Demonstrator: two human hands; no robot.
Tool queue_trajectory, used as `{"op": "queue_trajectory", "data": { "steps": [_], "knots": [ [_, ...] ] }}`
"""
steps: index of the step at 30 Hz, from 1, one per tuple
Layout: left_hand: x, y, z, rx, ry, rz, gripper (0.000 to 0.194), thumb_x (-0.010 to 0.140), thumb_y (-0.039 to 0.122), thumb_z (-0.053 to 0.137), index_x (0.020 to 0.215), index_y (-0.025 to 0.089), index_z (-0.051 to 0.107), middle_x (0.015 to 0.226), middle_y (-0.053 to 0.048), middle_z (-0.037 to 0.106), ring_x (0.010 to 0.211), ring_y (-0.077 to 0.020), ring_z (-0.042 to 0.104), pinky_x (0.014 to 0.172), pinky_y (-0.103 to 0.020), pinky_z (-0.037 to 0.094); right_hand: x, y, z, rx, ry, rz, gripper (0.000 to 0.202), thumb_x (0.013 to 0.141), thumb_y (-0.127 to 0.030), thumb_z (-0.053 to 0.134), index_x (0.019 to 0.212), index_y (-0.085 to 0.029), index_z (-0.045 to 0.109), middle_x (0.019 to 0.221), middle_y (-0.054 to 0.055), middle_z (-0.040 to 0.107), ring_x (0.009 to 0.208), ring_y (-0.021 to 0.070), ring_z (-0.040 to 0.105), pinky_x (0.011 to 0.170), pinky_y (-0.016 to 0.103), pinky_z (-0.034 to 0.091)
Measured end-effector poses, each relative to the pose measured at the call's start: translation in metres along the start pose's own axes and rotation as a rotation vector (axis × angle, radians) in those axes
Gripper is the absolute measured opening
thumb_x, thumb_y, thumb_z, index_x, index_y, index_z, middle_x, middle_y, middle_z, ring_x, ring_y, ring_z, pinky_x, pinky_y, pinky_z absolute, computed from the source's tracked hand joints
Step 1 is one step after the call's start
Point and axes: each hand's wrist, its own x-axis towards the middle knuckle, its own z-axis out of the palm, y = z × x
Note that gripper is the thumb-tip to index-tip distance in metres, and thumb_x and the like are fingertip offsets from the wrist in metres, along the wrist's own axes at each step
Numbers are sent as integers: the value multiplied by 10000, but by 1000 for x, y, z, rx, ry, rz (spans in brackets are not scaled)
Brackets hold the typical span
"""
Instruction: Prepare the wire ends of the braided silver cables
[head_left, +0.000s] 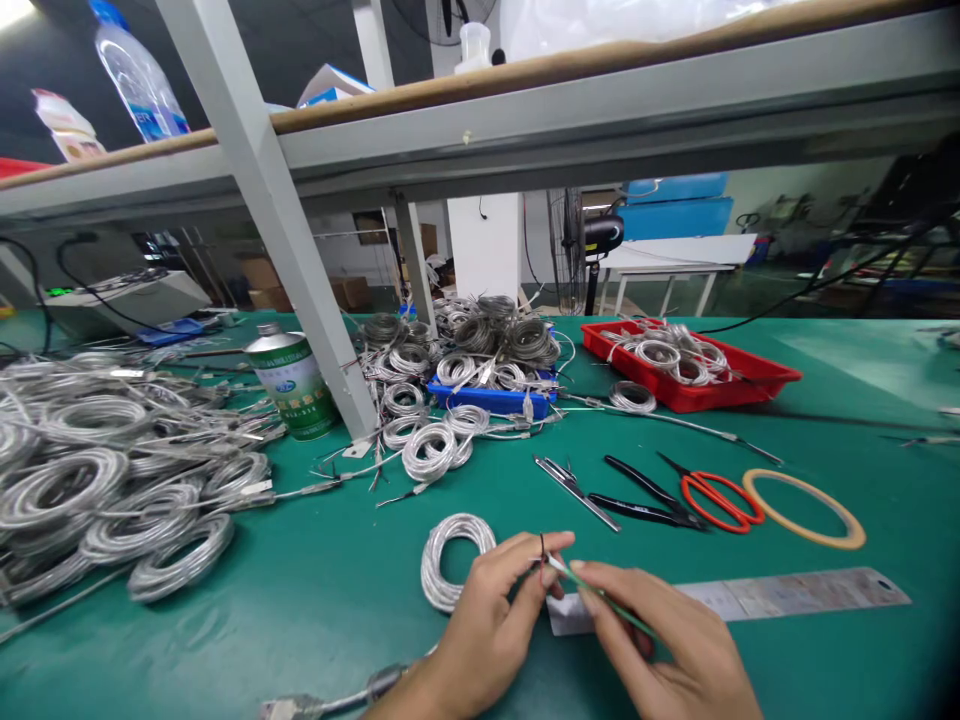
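My left hand (495, 625) is closed in a pinch on the stripped end of a cable, where thin black and red wires (543, 556) stick out between the fingers. My right hand (667, 625) is closed around a thin green stick (619, 608) with a white end, which meets the wires at my left fingertips. Whether the white end is part of the stick or a wire I cannot tell. Just behind my left hand lies a coiled clear-jacketed cable (442, 570); a USB plug (289, 708) shows at the bottom edge. Partly under my right hand is a steel ruler (795, 595).
Black cutters (645, 510), orange-handled scissors (724, 500), a metal tool (576, 492) and a tape roll (851, 525) lie beyond my hands. Coiled cables (97, 500) pile up left, near a green can (296, 385). Behind stand a blue tray (487, 402), red tray (690, 398) and shelf post (277, 220).
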Motion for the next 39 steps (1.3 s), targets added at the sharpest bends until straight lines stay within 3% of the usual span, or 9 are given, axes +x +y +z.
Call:
{"op": "queue_trajectory", "data": {
  "steps": [4,7,11,16,20,27,34,39],
  "knots": [
    [1,-1,2,-217,13,-105,231,872,252,463,1092,192,502,805,-30,600,718,-145,564,718,-273,432,4,2,-2,223,45,423,49,741,-232,615,779,-234,647,715,2,696,654,145,652,590,184,517],
    [2,-1,4,-341,31,-156,139,860,269,488,950,165,507,836,-46,602,721,-145,567,704,-272,430,13,1,-5,523,21,719,160,732,-325,635,840,-211,667,752,39,720,728,177,677,658,214,539],
    [3,-3,7,-387,14,-166,140,856,258,496,891,136,554,845,-64,615,753,-157,581,735,-278,423,20,-4,-6,906,24,864,350,662,-326,713,987,-212,649,966,92,706,912,227,647,791,296,518],
    [2,-5,12,-366,46,-177,165,862,249,482,909,125,581,821,-63,623,751,-159,572,731,-273,416,16,7,-2,891,42,902,250,740,-382,639,840,-158,691,754,92,731,709,192,687,704,281,540],
    [2,-8,14,-343,43,-192,153,868,229,466,902,125,572,768,-46,616,744,-155,561,729,-269,407,12,15,2,959,69,904,260,796,-407,564,808,-166,659,816,87,724,778,193,681,742,289,534],
    [4,-11,15,-311,15,-170,165,869,207,452,908,122,588,805,-54,608,747,-157,541,734,-278,406,11,9,5,904,89,877,221,794,-382,575,809,-174,648,822,61,702,733,168,677,713,269,548],
    [4,-12,15,-306,16,-185,179,867,208,455,937,111,588,769,-48,602,744,-163,548,733,-280,409,9,9,6,729,36,758,192,815,-362,544,806,-196,639,825,28,664,740,151,652,726,248,526],
    [5,-13,15,-286,5,-176,195,875,216,441,934,117,598,804,-55,616,760,-166,547,733,-275,414,7,10,5,552,-119,720,180,813,-340,545,809,-183,631,825,40,665,765,167,637,696,241,504]
  ]
}}
